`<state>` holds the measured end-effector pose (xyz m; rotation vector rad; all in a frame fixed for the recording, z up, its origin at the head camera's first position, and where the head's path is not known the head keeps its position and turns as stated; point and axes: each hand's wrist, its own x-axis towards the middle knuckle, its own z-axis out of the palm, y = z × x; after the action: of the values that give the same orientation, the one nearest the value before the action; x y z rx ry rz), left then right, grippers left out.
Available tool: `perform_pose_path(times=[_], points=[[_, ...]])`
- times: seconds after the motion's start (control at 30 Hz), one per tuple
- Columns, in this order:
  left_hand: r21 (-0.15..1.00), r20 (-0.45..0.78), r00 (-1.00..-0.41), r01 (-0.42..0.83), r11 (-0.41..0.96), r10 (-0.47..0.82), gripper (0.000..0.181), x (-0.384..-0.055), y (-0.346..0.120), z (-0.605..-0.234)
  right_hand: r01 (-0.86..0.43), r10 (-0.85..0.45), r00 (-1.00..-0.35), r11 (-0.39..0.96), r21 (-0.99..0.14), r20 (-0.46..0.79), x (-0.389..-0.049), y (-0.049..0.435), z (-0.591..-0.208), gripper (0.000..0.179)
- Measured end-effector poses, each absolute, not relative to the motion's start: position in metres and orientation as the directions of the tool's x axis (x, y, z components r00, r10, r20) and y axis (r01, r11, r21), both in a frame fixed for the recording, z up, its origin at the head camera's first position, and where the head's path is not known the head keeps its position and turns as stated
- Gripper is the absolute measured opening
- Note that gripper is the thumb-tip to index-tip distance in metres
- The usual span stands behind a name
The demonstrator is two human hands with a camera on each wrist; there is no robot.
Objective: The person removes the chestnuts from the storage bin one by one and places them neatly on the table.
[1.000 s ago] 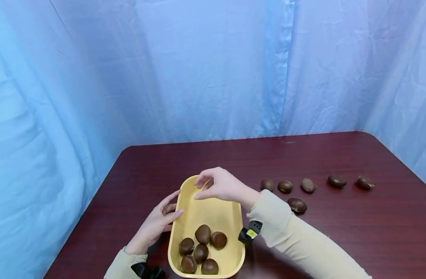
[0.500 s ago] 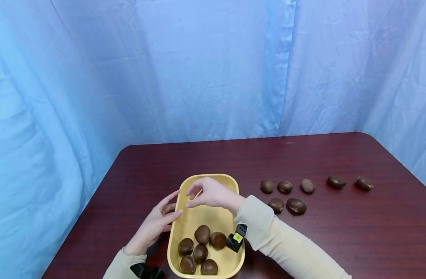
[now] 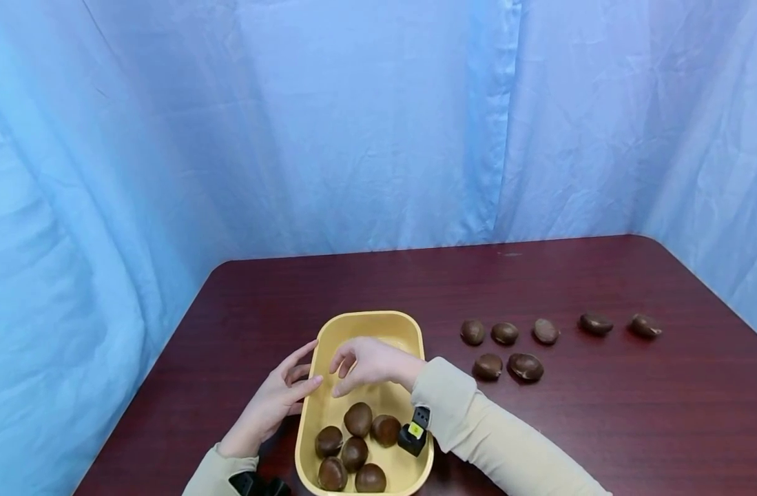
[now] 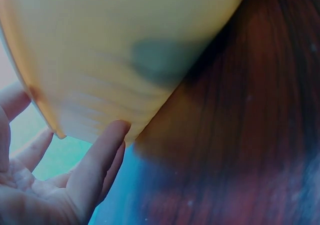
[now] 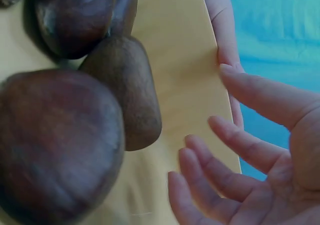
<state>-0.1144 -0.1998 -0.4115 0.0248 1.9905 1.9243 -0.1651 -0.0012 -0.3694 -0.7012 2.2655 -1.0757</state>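
Drawn slightly closer to six rounded, glossy brown chestnuts than a moment ago, the right hand hangs palm-down, its bent fingers parted from the thumb and holding nothing. Beneath it is a yellow, round-cornered plastic tray, with those chestnuts in its near half. The left hand, fingers spread, touches its left side. Seven loose chestnuts sit rightward on the dark-red wooden table.

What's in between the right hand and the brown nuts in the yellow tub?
Just a bare bit of the yellow tub shows between the right hand and the brown nuts in the head view.
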Motion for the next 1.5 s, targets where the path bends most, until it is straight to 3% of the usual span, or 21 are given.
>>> perform_pose_path(times=[0.13,0.37,0.63,1.07,1.5], points=[[0.969,-0.249,-0.930,-0.239,0.069,0.270,0.067,-0.1143,-0.2004,-0.4112,-0.231,-0.659,-0.703,0.567,-0.791,-0.267,-0.1637,-0.0019,-0.3729,0.030],[0.969,-0.249,-0.930,-0.241,0.063,0.270,0.067,-0.1137,-0.2005,-0.4122,-0.382,-0.693,-0.673,0.627,-0.679,-0.260,-0.1626,-0.0019,-0.3772,0.033],[0.969,-0.246,-0.932,-0.235,0.070,0.266,0.066,-0.1130,-0.2000,-0.4109,-0.383,-0.692,-0.651,0.655,-0.652,-0.313,-0.1610,-0.0020,-0.3765,0.036],[0.971,-0.239,-0.937,-0.229,0.069,0.257,0.067,-0.1135,-0.1989,-0.4106,-0.421,-0.743,-0.547,0.642,-0.641,-0.385,-0.1601,-0.0017,-0.3767,0.034],[0.970,-0.242,-0.935,-0.233,0.064,0.261,0.067,-0.1128,-0.2002,-0.4103,-0.471,-0.752,-0.525,0.647,-0.600,-0.398,-0.1548,-0.0016,-0.3751,0.021]])
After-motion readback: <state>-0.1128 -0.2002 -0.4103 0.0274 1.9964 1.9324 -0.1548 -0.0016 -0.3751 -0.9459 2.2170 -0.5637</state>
